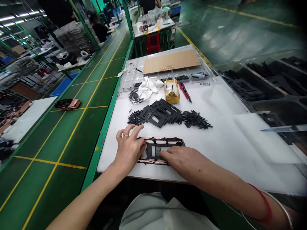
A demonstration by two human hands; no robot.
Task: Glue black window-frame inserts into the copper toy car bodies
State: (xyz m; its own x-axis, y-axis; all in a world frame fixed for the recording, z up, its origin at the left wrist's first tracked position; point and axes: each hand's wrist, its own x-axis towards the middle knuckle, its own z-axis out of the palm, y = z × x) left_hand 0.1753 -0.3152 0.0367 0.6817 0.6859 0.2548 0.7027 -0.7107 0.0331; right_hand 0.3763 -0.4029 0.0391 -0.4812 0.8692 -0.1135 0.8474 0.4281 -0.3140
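Pale cloth (pixel 165 214) lay over the lap. On the white bench sheet (pixel 211 166), the left hand (pixel 129 150) closed narrowly on one end of a copper-coloured frame (pixel 160 139), keeping it steady, while the right hand (pixel 182 159) lay flat across the other end, beside its black insert (pixel 153 150); whether that hand gripped was unclear.

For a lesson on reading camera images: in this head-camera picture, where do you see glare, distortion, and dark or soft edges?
In the head view, the overhead strip lights are blown out, glare spreads across the green floor, the green conveyor line bows from wide-angle distortion, and the right edge darkens and softens around a blurred clear strip.
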